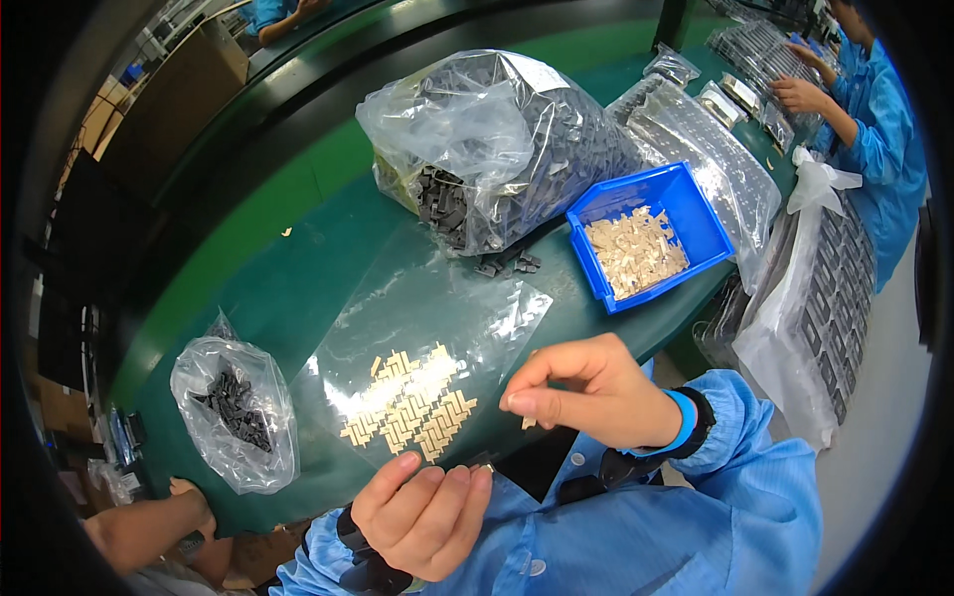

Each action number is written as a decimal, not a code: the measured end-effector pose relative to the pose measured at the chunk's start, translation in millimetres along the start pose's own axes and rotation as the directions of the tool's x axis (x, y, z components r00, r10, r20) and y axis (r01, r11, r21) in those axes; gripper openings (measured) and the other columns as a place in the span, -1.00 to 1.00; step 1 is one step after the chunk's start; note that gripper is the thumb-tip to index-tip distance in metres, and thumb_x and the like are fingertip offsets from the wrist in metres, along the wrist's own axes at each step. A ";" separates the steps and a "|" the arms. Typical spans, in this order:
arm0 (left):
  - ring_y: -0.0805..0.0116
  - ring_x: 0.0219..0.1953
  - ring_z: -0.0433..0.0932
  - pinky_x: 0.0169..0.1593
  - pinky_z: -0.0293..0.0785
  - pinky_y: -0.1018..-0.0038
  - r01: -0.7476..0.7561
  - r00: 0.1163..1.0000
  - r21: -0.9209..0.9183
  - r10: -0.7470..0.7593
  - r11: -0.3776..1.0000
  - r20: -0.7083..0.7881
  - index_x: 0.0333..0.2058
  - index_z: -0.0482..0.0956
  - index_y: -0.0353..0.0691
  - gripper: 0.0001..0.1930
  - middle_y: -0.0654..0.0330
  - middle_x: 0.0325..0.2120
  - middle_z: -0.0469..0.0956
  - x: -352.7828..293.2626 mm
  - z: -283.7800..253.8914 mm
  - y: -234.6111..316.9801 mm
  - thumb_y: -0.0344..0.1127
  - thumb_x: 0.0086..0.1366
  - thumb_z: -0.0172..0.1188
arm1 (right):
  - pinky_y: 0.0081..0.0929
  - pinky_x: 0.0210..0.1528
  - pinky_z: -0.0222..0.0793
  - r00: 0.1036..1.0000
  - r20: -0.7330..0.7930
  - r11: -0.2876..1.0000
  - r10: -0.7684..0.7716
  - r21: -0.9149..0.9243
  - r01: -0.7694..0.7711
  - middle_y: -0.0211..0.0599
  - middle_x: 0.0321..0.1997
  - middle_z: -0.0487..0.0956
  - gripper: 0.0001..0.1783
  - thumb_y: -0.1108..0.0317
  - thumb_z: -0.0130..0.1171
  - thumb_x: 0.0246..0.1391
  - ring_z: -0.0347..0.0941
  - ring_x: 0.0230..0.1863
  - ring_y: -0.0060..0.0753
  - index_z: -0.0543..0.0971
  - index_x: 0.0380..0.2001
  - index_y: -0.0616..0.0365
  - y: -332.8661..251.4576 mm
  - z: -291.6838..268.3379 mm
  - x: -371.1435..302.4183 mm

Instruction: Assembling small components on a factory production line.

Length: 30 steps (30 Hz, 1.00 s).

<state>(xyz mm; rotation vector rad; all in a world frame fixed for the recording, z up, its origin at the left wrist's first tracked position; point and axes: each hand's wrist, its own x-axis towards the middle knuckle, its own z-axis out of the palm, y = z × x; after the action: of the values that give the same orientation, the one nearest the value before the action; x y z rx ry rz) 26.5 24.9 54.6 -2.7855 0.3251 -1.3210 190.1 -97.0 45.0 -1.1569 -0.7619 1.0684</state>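
Tan clips (409, 399) in herringbone rows on clear film (427, 328).
Lying at 10 o'clock from right hand (586, 392), fingers pinched on one clip; left hand (425, 512) curled, nearer, hold unclear.

Bin (686, 194) right of big bag (497, 139)

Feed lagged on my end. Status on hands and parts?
Left hand curled around a small part, low over the table edge. Right hand pinching a tan clip. Tan clips laid in rows on clear sheet. Nothing between.
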 end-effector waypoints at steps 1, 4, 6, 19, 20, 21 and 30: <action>0.44 -0.47 0.37 -0.24 0.44 0.45 0.004 0.999 0.005 -0.004 1.000 0.031 -0.56 0.58 -0.11 -0.87 0.34 -0.55 0.48 -0.5 -0.2 0.2 -0.38 -0.22 0.19 | -0.70 -0.43 0.27 0.999 -0.051 1.000 0.009 -0.018 -0.010 -0.40 -0.50 0.50 -0.86 0.42 0.08 0.01 0.35 -0.48 -0.69 0.51 -0.43 0.30 -4.6 -3.4 -0.8; 0.47 -0.45 0.37 -0.23 0.43 0.46 -0.008 0.999 0.030 0.009 1.000 -0.032 -0.57 0.58 -0.12 -0.88 0.34 -0.56 0.46 -6.9 6.7 -6.0 -0.38 -0.21 0.17 | -0.73 -0.49 0.26 0.930 -0.288 0.957 -0.230 -0.238 0.163 -0.41 -0.57 0.49 -0.90 0.46 0.08 -0.01 0.37 -0.56 -0.68 0.52 -0.45 0.29 -19.2 -23.5 5.7; 0.26 -0.42 0.46 -0.23 0.46 0.32 0.018 0.982 -0.104 0.002 0.994 0.189 -0.44 0.55 -0.36 -0.76 0.10 -0.46 0.46 5.2 -15.0 -6.4 -0.52 -0.21 0.16 | -0.66 -0.53 0.27 0.734 -0.379 0.703 -0.563 -0.686 0.186 -0.32 -0.65 0.47 -0.93 0.48 0.12 -0.09 0.37 -0.62 -0.57 0.52 -0.51 0.28 -34.5 -47.6 8.4; 0.50 -0.44 0.36 -0.21 0.40 0.45 -0.112 0.993 0.023 0.113 0.993 -0.041 -0.58 0.59 -0.09 -0.89 0.37 -0.57 0.44 4.8 12.3 -11.0 -0.38 -0.19 0.14 | -0.44 -0.25 0.28 0.803 -0.089 0.453 -0.590 -0.859 0.238 -0.28 -0.44 0.49 -0.87 0.50 0.18 -0.22 0.40 -0.35 -0.29 0.51 -0.48 0.22 -27.9 -53.9 -5.0; 0.50 -0.44 0.36 -0.21 0.40 0.45 -0.115 0.993 0.030 0.115 0.993 -0.023 -0.58 0.59 -0.09 -0.89 0.37 -0.57 0.44 5.6 12.6 -9.8 -0.38 -0.19 0.14 | -0.47 -0.24 0.26 0.878 -0.056 0.648 -0.476 -0.697 0.307 -0.30 -0.42 0.49 -0.89 0.46 0.19 -0.17 0.39 -0.33 -0.36 0.52 -0.47 0.21 -18.7 -39.0 -3.0; 0.52 -0.45 0.36 -0.19 0.39 0.44 -0.104 0.994 0.045 0.104 0.994 0.015 -0.57 0.59 -0.08 -0.89 0.38 -0.58 0.42 6.8 11.2 -6.9 -0.37 -0.18 0.13 | -0.51 -0.22 0.25 0.934 0.007 0.782 -0.357 -0.545 0.303 -0.31 -0.40 0.48 -0.88 0.43 0.19 -0.13 0.38 -0.31 -0.40 0.52 -0.46 0.21 -12.7 -27.2 -3.3; 0.54 -0.41 0.38 -0.15 0.29 0.41 -0.157 0.984 0.086 0.148 0.984 0.102 -0.52 0.59 -0.08 -0.85 0.41 -0.55 0.42 2.4 13.8 -5.8 -0.37 -0.14 0.09 | -0.64 -0.28 0.24 0.992 0.124 0.999 -0.026 0.039 0.021 -0.40 -0.46 0.47 -0.84 0.36 0.12 -0.02 0.34 -0.36 -0.62 0.48 -0.45 0.26 24.4 0.1 2.4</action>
<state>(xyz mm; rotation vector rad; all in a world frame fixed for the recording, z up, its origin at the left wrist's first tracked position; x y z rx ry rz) 39.6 29.4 48.4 -2.6749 0.4498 -1.1363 184.4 -93.7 21.4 -1.0543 -0.8477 1.1386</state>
